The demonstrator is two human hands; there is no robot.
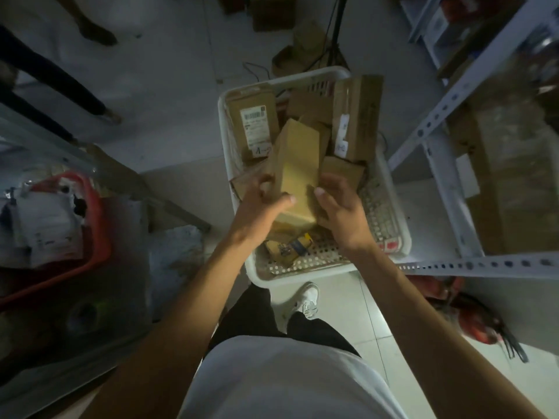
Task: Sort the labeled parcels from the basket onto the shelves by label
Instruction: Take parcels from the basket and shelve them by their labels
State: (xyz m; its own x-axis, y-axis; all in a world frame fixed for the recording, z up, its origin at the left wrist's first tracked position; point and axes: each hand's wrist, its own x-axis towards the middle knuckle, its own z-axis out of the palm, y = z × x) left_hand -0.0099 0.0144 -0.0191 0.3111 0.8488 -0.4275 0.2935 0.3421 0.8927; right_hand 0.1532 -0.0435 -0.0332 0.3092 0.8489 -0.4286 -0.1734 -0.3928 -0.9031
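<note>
- Head view: the box (298, 170) shows no label on its visible faces; its lower end is hidden behind the hands.
- The left hand (261, 207) curls around the box's left side, thumb across the top.
- The right hand (338, 208) grips the right side.
- The box is held above the white basket (393, 207), over other parcels (252, 125).
- Grey shelves (447, 104) stand to the right.
</note>
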